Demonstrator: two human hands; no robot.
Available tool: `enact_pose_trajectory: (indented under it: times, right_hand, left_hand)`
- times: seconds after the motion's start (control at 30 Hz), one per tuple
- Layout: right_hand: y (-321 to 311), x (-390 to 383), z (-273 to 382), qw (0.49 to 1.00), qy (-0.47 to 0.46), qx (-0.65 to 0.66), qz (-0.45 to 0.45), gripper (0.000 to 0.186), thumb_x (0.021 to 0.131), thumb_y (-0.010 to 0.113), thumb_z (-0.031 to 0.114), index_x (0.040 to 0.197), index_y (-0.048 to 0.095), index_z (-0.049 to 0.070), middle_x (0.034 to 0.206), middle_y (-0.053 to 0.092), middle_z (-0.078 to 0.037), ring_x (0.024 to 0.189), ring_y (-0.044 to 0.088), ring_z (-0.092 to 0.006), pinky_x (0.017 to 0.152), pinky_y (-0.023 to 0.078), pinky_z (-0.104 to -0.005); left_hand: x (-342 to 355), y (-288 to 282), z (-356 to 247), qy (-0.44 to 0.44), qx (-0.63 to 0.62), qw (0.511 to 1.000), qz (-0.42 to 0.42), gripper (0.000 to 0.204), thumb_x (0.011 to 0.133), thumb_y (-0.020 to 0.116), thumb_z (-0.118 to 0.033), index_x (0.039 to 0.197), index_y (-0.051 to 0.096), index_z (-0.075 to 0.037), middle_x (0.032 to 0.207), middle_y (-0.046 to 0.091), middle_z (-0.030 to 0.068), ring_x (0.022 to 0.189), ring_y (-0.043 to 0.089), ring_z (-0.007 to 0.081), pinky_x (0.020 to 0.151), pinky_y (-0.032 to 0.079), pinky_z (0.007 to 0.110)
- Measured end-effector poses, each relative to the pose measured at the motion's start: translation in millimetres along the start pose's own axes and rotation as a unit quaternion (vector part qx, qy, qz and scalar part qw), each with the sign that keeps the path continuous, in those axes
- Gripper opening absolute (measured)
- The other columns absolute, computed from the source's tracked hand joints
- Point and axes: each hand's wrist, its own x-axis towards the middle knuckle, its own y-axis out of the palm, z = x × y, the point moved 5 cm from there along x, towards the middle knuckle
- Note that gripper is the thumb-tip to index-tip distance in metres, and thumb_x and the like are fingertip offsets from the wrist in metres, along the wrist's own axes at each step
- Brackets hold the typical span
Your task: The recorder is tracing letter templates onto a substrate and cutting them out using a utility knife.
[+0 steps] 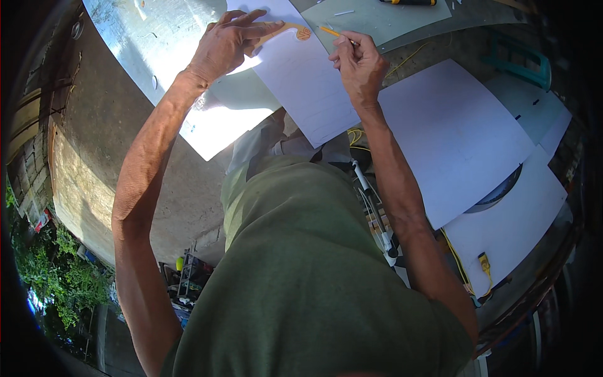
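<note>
My left hand (221, 47) lies with fingers spread on a tan, curved flat template (303, 33) with a scrolled, patterned end. The template rests on a long white sheet (317, 91) near the top of the view; part of it is hidden under my fingers. To its right, my right hand (362, 68) is closed around a yellow pencil (329, 31). The pencil's tip points left toward the template's scrolled end, a little apart from it. Whether the tip touches the sheet I cannot tell.
Beneath the white sheet is a sunlit pale tabletop (220, 129). More large white sheets (452, 138) lie at the right, with a yellow cord connector (484, 264) on one. A teal stool (518, 63) stands far right. A yellow-and-black tool (411, 2) sits at the top edge.
</note>
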Motion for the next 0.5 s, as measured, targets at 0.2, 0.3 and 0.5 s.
enact_pose_trajectory:
  times: [0.2, 0.3, 0.5]
  right_hand:
    - [-11.8, 3.4, -2.4, 0.984, 0.138, 0.110, -0.030, 0.011, 0.097, 0.065, 0.007, 0.100, 0.060, -0.002, 0.085, 0.072, -0.012, 0.066, 0.070, -0.0150, 0.053, 0.055, -0.0245]
    - [-11.5, 13.6, -1.9, 0.976, 0.139, 0.165, -0.013, 0.010, 0.097, 0.065, 0.006, 0.099, 0.058, -0.001, 0.089, 0.071, -0.013, 0.068, 0.070, -0.0162, 0.052, 0.055, -0.0243]
    - [13.1, 31.7, 20.4, 0.987, 0.091, 0.088, 0.096, 0.024, 0.104, 0.051, 0.008, 0.118, 0.070, 0.006, 0.104, 0.065, -0.010, 0.072, 0.071, -0.0153, 0.053, 0.056, -0.0228]
  left_hand:
    - [-3.2, -6.4, 1.4, -0.023, -0.023, 0.999, -0.007, 0.056, 0.090, 0.065, -0.005, 0.131, 0.066, -0.043, 0.146, 0.057, -0.0116, 0.131, 0.054, 0.0271, 0.115, 0.048, 0.042]
    - [-1.0, -10.4, -1.1, 0.033, -0.031, 0.999, 0.021, 0.062, 0.086, 0.076, -0.018, 0.144, 0.057, -0.027, 0.151, 0.053, 0.0032, 0.135, 0.049, 0.0334, 0.115, 0.045, 0.047]
    - [9.4, -27.8, -0.4, 0.021, -0.092, 0.995, 0.016, 0.057, 0.081, 0.064, -0.008, 0.130, 0.069, -0.037, 0.147, 0.056, 0.0160, 0.126, 0.057, 0.0385, 0.103, 0.052, 0.045]
